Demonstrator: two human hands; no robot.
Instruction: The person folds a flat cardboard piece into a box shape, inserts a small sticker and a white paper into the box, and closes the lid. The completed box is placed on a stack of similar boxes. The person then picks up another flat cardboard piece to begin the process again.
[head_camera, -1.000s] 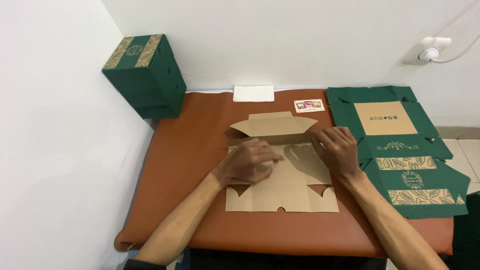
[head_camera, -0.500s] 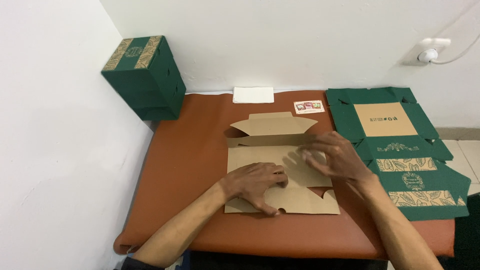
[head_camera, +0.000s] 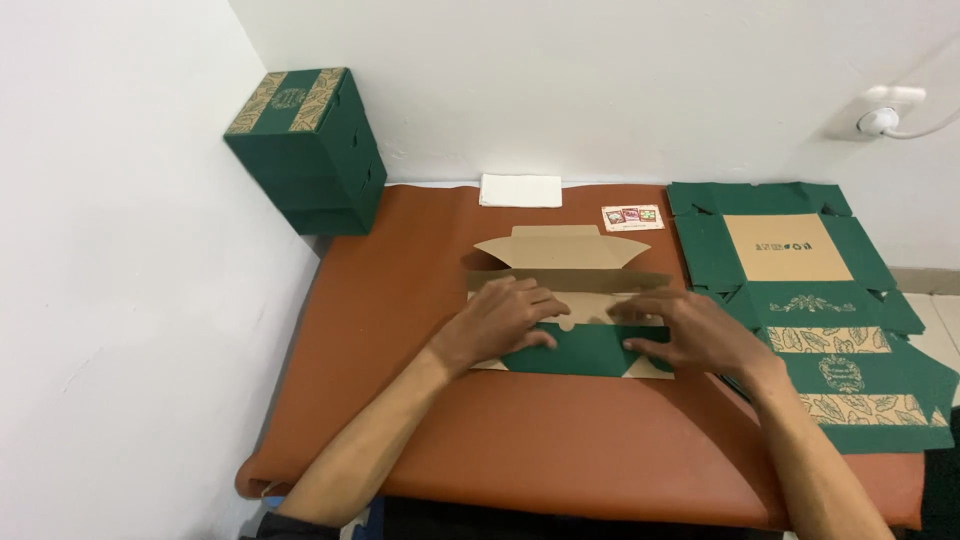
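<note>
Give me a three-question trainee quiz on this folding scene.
1. True or false: both hands rest on the box blank.
2. Which lies nearer the right hand: A the flat stack, B the made-up box?
3. Fill in: the panel folded over under the left hand shows its ___ side.

Key: 1 true; 2 A; 3 green.

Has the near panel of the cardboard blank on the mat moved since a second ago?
Yes. The near panel has been folded up and away from the person, toward the white card at the wall; its green side now faces up under both hands.
</note>
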